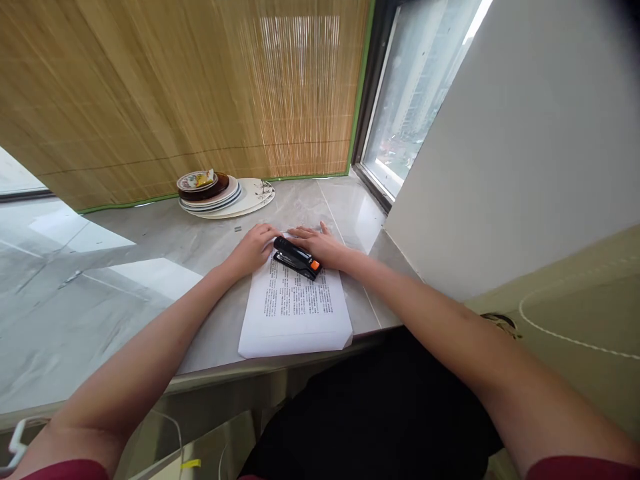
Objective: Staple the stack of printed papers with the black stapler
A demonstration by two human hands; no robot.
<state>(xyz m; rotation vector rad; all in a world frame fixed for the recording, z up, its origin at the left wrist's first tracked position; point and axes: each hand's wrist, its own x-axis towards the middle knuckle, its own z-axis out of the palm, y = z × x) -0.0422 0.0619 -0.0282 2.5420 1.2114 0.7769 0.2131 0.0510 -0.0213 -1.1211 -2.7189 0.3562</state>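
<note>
Your left hand point(254, 247) lies flat with fingers spread on the far left corner of the stack of printed paper point(295, 313), pressing it to the grey marble counter point(150, 240). Your right hand point(320, 245) lies open and flat on the far right corner of the same stack, gripping nothing. A black stapler point(296, 258) with an orange tip rests on the paper between your two hands, angled across the top edge; your right hand sits just beside it, and whether they touch cannot be told. The paper's near edge reaches the counter's front lip. Beyond the paper and to its left, a pile of plates point(225, 195) stands against a bamboo blind point(200, 87). Beyond the paper to its right is a window point(415, 100), with a white wall point(525, 147) beside it.
</note>
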